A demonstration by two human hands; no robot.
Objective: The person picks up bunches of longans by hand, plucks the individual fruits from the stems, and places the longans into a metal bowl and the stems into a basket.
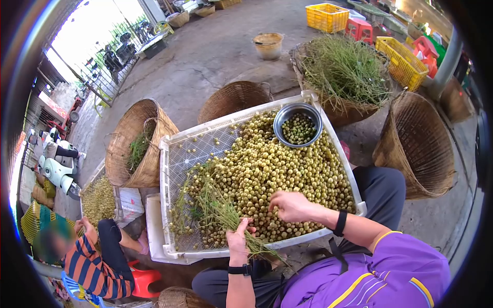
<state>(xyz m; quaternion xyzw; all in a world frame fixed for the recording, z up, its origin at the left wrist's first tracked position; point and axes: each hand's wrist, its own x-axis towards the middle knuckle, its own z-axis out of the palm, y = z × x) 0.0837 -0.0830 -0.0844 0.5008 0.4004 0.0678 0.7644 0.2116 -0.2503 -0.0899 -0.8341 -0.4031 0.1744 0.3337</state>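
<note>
My left hand (239,237) is closed round a bunch of thin green stems (218,208) over the near left part of a white mesh tray (259,251). To its right, my right hand (288,206) is held just above the round yellow-brown fruits (267,174), its fingers curled together; whether anything is between them I cannot make out. A metal bowl (277,128) with smaller, greener fruits sits on the heap at the tray's far side. Some loose stems lie at the tray's left edge.
Beyond the tray are wicker baskets (233,97), one heaped with green stems (344,72). Another basket (418,149) stands at the right, one (120,159) at the left. A person in a striped shirt (97,267) sits at the lower left beside another fruit tray (98,199).
</note>
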